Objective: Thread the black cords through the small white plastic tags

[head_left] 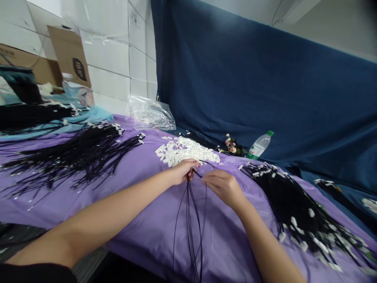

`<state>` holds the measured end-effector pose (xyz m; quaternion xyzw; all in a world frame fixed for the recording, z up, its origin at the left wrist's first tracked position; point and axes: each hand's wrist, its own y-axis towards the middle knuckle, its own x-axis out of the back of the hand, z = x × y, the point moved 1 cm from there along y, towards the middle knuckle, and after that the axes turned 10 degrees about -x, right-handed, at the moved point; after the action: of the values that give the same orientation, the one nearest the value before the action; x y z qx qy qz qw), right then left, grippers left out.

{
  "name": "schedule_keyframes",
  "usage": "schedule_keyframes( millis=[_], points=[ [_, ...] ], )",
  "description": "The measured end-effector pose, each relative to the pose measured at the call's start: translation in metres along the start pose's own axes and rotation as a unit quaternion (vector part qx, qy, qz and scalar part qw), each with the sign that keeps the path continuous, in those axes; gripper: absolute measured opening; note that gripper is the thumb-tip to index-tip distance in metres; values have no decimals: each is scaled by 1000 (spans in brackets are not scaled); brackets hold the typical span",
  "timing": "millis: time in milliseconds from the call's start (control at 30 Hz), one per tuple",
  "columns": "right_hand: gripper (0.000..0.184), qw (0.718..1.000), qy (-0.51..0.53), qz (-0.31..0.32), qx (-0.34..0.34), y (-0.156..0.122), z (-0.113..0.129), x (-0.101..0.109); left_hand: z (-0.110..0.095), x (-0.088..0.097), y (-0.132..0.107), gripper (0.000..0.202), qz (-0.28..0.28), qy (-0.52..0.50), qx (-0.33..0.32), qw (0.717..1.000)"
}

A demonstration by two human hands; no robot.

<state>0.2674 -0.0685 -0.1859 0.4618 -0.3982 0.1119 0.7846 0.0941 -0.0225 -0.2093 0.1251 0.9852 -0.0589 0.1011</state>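
Observation:
Several thin black cables [191,220] hang in a loose bundle from my left hand [185,171], whose fingers are closed round them near the top. To its right, my right hand [223,184] pinches a black strand that runs across to the left hand. The exact spot between its fingertips is hard to make out. Just beyond both hands lies a heap of small white plastic pieces [188,150], probably connector housings, on the purple cloth [147,200].
Black cables with white ends [88,149] lie at left; another pile [288,200] lies at right. Behind stand a green-capped bottle [260,145], small flowers [231,146] and a clear plastic bag [151,113]. A blue curtain [250,78] hangs behind; cardboard [70,55] stands back left.

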Motion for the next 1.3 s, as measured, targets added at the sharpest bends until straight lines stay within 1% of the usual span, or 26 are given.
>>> schedule_keyframes(
  millis=[33, 67, 133, 167, 200, 267, 333, 433, 500, 533, 567, 600, 633, 667, 733, 767, 833, 933, 1000, 1133, 1300],
  points=[
    [14, 996, 67, -13, -57, 1, -4, 2, 0, 0, 0, 13, 1, -2, 0, 1000],
    [9, 983, 138, -31, -119, 1, -8, 4, 0, -1, 0, 13, 4, -3, -1, 1000],
    [7, 934, 262, -79, -230, 2, -17, 4, -1, -1, 0, 12, 11, -5, -4, 1000],
    [9, 907, 306, -107, -267, 2, -20, 4, 0, -2, 0, 12, 14, -6, -5, 1000],
    [13, 884, 340, -137, -291, 3, -24, 3, 0, -2, 1, 11, 15, -7, -6, 1000],
    [19, 847, 384, -198, -309, 5, -31, 3, 1, -1, 2, 9, 12, -7, -5, 1000],
    [25, 805, 430, -259, -316, 6, -39, 9, 2, -1, 3, 9, 10, -5, -5, 1000],
    [35, 753, 479, -332, -306, 7, -48, 27, 2, 0, 3, 9, 13, -4, -8, 1000],
    [41, 720, 514, -360, -295, 6, -50, 40, 1, 0, 1, 10, 19, -4, -10, 1000],
    [42, 701, 539, -362, -294, 5, -49, 45, 0, 0, 0, 10, 22, -4, -10, 1000],
    [42, 693, 551, -358, -298, 5, -48, 47, -1, -1, -1, 11, 25, -3, -10, 1000],
    [41, 698, 548, -344, -307, 4, -45, 47, -2, -1, -2, 11, 28, -2, -8, 1000],
    [39, 725, 519, -322, -320, 4, -41, 45, -3, -2, -2, 10, 32, -1, -8, 999],
    [37, 766, 468, -291, -332, 3, -36, 41, -3, -2, -3, 10, 36, -1, -8, 999],
    [32, 854, 327, -215, -342, 4, -27, 28, -4, -4, -4, 10, 46, -1, -11, 999],
    [30, 876, 286, -189, -340, 3, -24, 22, -5, -4, -4, 10, 51, -2, -13, 999],
    [25, 906, 220, -149, -330, 3, -18, 11, -5, -5, -5, 11, 66, -7, -17, 998],
    [14, 933, 128, -127, -312, 1, -14, 3, -4, -6, -5, 15, 96, -21, -26, 995],
    [12, 943, 68, -125, -301, 0, -14, 0, -4, -5, -5, 17, 116, -32, -27, 992],
    [13, 948, -11, -124, -292, -2, -15, -3, -2, -4, -4, 19, 141, -47, -23, 989],
    [15, 948, -57, -127, -286, -2, -13, -6, -1, -5, -4, 21, 161, -52, -26, 985]
  ],
)
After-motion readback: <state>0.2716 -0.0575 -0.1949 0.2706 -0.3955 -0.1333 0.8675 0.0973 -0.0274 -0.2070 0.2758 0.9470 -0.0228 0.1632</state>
